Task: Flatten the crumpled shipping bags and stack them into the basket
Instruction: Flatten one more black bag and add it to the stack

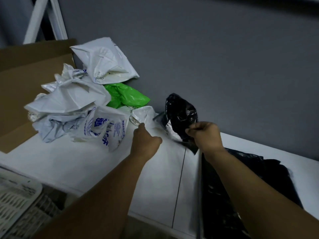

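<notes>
Your right hand is pinched shut on a crumpled black bag, thumb and fingers closed on its lower right edge. The bag is lifted, standing up above the white table near the grey wall; a white label patch shows on its lower left side.

Your left hand reaches forward beside it, fingers loosely curled, index tip touching or just at the edge of a small white bag that lies between the pile and the black bag. Whether it has any grip on that bag you cannot tell from here; it looks mostly closed with nothing clearly held.

Pile of crumpled bags sits on the table to the left:
- large white bag at the back, leaning toward the wall
- green bag just in front of it, partly tucked under the white ones
- white bag with blue print at the front
- pale grey-white bag at front left
- another creased white bag on top of the middle

Brown cardboard lies behind and left of the pile, touching it.

White slatted basket at the lower left corner, below the table edge; view blurred there, contents unclear.

Flat black plastic sheet spreads on the table at lower right, under your right forearm
</notes>
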A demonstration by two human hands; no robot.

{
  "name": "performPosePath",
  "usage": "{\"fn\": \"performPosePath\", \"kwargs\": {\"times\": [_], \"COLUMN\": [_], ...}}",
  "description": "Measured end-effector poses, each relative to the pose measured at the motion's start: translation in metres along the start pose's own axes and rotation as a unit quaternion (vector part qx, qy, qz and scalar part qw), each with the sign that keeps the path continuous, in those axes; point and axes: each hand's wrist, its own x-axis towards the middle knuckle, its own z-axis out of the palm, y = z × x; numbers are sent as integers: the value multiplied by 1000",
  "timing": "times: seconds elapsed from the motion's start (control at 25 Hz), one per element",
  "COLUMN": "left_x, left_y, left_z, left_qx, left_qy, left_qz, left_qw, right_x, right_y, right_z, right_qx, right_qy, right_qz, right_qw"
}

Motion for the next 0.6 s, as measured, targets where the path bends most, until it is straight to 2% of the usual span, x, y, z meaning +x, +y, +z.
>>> {"fn": "performPosePath", "kwargs": {"times": [0.08, 0.16, 0.24, 0.32, 0.44, 0.6], "left_x": [-13, -33, -46, -52, -45, -23], "left_y": [15, 31, 36, 35, 31, 23], "left_z": [-4, -8, -7, -4, 5, 29], "left_qx": [-140, -293, -385, -386, -383, -298], "left_qy": [-8, -36, -84, -92, -86, -28], "left_qz": [-36, -116, -152, -136, -98, -20], "left_qw": [989, 949, 906, 908, 914, 954], "right_x": [-21, -44, -57, -64, -66, -62], "right_y": [-17, -29, -31, -28, -16, 0], "right_z": [-20, -37, -49, -58, -65, -71], "right_qx": [74, 131, 192, 245, 268, 251], "right_qy": [-14, -28, -40, -50, -66, -97], "right_qz": [21, 42, 74, 108, 131, 112], "right_qw": [997, 990, 978, 962, 952, 956]}}
